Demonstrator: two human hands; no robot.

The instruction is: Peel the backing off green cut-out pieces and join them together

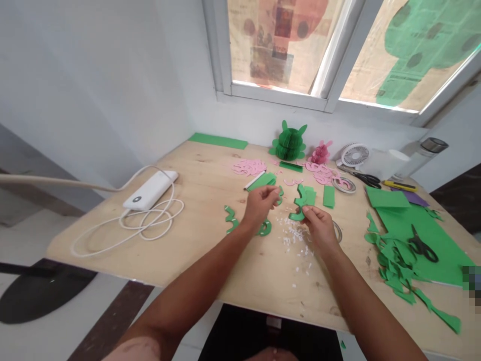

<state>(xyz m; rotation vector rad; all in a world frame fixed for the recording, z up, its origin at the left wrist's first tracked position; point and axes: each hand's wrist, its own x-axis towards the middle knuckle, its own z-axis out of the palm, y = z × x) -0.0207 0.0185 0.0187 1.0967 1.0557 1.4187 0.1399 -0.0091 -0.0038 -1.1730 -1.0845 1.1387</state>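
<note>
My right hand (318, 224) pinches a green paper cut-out (300, 201) and holds it just above the wooden table (210, 250). My left hand (259, 203) is closed in a pinch beside a smaller green cut-out (280, 193); whether it grips that piece I cannot tell. More green cut-outs (230, 219) lie left of my left hand, one partly under its wrist. White paper bits (296, 240) are scattered below both hands.
A white power bank (150, 189) with coiled cable sits at left. Pink cut-outs (248, 166), a green honeycomb figure (289, 142), a small fan (353, 155), tape roll (343, 184), scissors (423, 245) on green sheets and scraps (398, 271) lie around.
</note>
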